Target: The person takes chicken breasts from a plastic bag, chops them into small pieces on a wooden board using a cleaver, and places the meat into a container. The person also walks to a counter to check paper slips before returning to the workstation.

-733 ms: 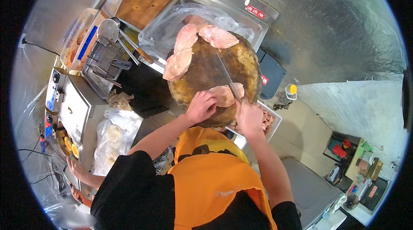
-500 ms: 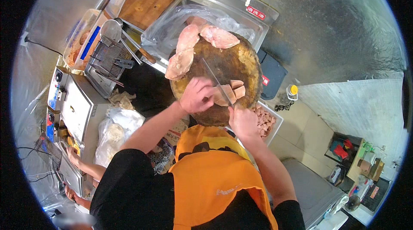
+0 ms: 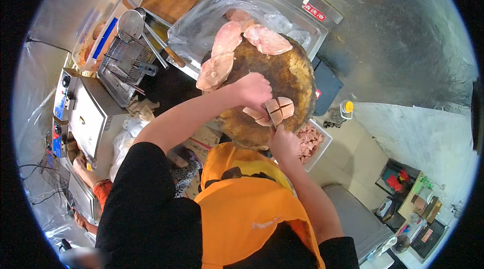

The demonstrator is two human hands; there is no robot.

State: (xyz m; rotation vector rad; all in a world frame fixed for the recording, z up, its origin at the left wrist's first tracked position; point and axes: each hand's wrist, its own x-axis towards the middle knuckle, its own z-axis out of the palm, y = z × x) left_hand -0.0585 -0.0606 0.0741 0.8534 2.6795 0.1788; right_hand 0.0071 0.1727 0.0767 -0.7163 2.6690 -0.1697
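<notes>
A round wooden chopping block stands in front of me. My right hand grips a knife at the block's near edge, its blade lying among cut pieces of raw chicken breast. Over the far part of the blade sits my left hand, closed, with fingers curled down. It hides the knife's tip, and I cannot tell whether it presses the blade or the meat. Larger uncut chicken breasts lie along the block's far and left edges.
A white tray of diced chicken sits below the block's right side. Behind the block, a clear plastic bag lies in the steel sink. To the left are a wire basket, strainers and a flat cooker, where another person's hand works.
My left hand has moved right and forward onto the far part of the blade. The knife has shifted across the meat, and more cuts show in the pieces.
</notes>
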